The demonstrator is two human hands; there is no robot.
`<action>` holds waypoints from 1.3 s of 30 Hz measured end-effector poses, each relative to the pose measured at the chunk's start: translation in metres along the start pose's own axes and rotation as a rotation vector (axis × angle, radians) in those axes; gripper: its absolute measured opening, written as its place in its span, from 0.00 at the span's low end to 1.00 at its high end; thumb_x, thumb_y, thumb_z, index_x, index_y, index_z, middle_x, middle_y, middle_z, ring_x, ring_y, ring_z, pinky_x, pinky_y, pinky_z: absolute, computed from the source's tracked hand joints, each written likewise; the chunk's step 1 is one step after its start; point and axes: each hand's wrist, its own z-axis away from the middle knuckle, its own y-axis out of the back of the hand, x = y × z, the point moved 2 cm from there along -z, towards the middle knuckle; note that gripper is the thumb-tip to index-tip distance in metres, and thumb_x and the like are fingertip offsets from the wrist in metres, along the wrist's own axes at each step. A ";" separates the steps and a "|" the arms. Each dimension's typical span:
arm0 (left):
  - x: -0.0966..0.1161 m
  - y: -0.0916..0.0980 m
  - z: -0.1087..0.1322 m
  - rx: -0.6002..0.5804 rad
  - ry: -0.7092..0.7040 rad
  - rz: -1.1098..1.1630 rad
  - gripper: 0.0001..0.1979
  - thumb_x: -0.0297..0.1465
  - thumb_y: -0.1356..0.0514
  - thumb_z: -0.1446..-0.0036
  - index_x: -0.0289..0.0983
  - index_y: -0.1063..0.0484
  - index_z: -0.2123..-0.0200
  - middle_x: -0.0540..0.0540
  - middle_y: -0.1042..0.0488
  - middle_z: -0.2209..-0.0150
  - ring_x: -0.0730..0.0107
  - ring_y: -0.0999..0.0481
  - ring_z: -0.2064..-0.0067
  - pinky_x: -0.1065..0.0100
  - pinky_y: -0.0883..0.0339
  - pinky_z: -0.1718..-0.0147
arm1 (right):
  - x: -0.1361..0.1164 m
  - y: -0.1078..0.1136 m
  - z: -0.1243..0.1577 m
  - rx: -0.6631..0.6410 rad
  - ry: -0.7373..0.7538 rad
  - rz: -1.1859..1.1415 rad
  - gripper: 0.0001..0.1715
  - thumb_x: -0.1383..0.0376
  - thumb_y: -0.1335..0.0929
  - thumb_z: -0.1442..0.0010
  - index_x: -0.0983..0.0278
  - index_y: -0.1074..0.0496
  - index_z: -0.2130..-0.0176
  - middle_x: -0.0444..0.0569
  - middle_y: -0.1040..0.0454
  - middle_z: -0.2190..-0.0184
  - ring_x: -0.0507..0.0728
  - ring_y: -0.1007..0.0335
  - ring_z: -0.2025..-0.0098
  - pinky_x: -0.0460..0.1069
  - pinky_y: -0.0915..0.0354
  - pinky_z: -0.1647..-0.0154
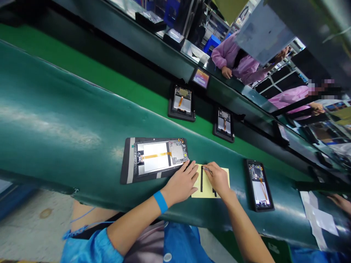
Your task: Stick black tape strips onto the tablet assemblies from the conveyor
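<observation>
My left hand [183,182] lies flat with fingers stretched out, pressing the left edge of a yellow sheet [225,173] that carries black strips [202,179]. It touches the corner of an opened tablet in a dark tray [155,157]. My right hand [218,179] rests on the yellow sheet, fingers pinched on thin tweezers [207,169] whose tip points at the top of a black strip. A blue band [160,201] circles my left wrist.
Another opened tablet in a tray [259,185] lies right of the sheet. Two more trays [181,102] [224,124] sit on the green conveyor belt [82,69] behind. People in pink coats [241,60] work at the far side. White papers [319,217] lie at the right.
</observation>
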 end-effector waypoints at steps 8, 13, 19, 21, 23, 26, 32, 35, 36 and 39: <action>0.000 -0.011 -0.002 -0.014 0.006 -0.002 0.29 0.48 0.47 0.31 0.31 0.28 0.41 0.36 0.32 0.34 0.44 0.36 0.32 0.46 0.57 0.31 | 0.001 -0.002 0.002 0.023 0.053 0.031 0.17 0.64 0.38 0.28 0.59 0.19 0.55 0.49 0.21 0.61 0.54 0.22 0.65 0.46 0.30 0.64; 0.001 -0.010 -0.002 -0.007 0.007 0.015 0.29 0.48 0.47 0.32 0.30 0.28 0.42 0.35 0.31 0.35 0.45 0.36 0.32 0.46 0.59 0.31 | 0.001 0.000 0.000 -0.015 0.007 -0.012 0.19 0.61 0.39 0.27 0.59 0.19 0.55 0.50 0.20 0.59 0.56 0.22 0.63 0.48 0.29 0.61; 0.000 -0.011 -0.002 -0.008 0.005 0.013 0.29 0.47 0.47 0.31 0.31 0.28 0.42 0.35 0.32 0.35 0.44 0.35 0.33 0.46 0.58 0.31 | 0.003 0.004 -0.007 -0.080 -0.089 -0.157 0.18 0.57 0.38 0.28 0.59 0.21 0.58 0.51 0.20 0.60 0.59 0.22 0.60 0.51 0.28 0.60; 0.000 -0.012 -0.001 -0.008 0.005 0.011 0.28 0.48 0.48 0.31 0.31 0.28 0.41 0.36 0.31 0.35 0.45 0.35 0.33 0.46 0.57 0.31 | 0.003 0.005 -0.009 -0.076 -0.093 -0.174 0.19 0.56 0.39 0.28 0.59 0.22 0.60 0.51 0.21 0.62 0.59 0.22 0.61 0.51 0.28 0.60; 0.000 -0.013 -0.001 -0.004 0.007 0.015 0.28 0.47 0.48 0.31 0.31 0.28 0.41 0.36 0.31 0.35 0.44 0.35 0.33 0.46 0.57 0.31 | 0.003 0.004 -0.011 -0.069 -0.095 -0.172 0.20 0.54 0.39 0.27 0.60 0.23 0.61 0.51 0.21 0.64 0.59 0.23 0.62 0.51 0.29 0.61; 0.000 -0.012 -0.002 -0.001 0.012 0.028 0.28 0.47 0.47 0.32 0.31 0.28 0.42 0.36 0.31 0.35 0.46 0.36 0.33 0.47 0.58 0.30 | 0.002 0.001 -0.011 -0.052 -0.106 -0.150 0.20 0.53 0.39 0.27 0.60 0.25 0.62 0.50 0.22 0.64 0.58 0.24 0.62 0.50 0.31 0.61; -0.001 -0.011 -0.002 0.001 0.006 0.034 0.28 0.47 0.46 0.32 0.30 0.28 0.42 0.35 0.31 0.36 0.44 0.35 0.33 0.47 0.58 0.31 | 0.000 -0.009 -0.007 -0.006 -0.149 -0.077 0.21 0.53 0.41 0.27 0.60 0.27 0.62 0.50 0.24 0.63 0.57 0.26 0.66 0.50 0.35 0.67; -0.001 -0.011 -0.002 0.001 0.006 0.038 0.28 0.47 0.45 0.33 0.30 0.29 0.42 0.34 0.31 0.36 0.45 0.35 0.33 0.47 0.58 0.31 | 0.000 -0.012 -0.001 0.028 -0.168 -0.060 0.20 0.54 0.42 0.27 0.60 0.28 0.62 0.50 0.24 0.63 0.57 0.27 0.67 0.49 0.36 0.68; -0.001 -0.011 -0.002 0.000 0.006 0.040 0.28 0.47 0.44 0.33 0.30 0.29 0.42 0.34 0.31 0.36 0.44 0.35 0.33 0.47 0.58 0.31 | 0.000 -0.011 0.001 0.041 -0.173 -0.057 0.20 0.54 0.42 0.27 0.60 0.28 0.62 0.49 0.24 0.63 0.57 0.27 0.67 0.49 0.36 0.68; 0.000 -0.011 -0.002 0.000 0.006 0.044 0.29 0.47 0.44 0.33 0.30 0.29 0.42 0.34 0.31 0.36 0.44 0.35 0.33 0.46 0.58 0.31 | 0.001 -0.009 0.008 0.077 -0.185 -0.061 0.19 0.55 0.42 0.28 0.60 0.29 0.62 0.50 0.24 0.62 0.56 0.27 0.66 0.50 0.34 0.67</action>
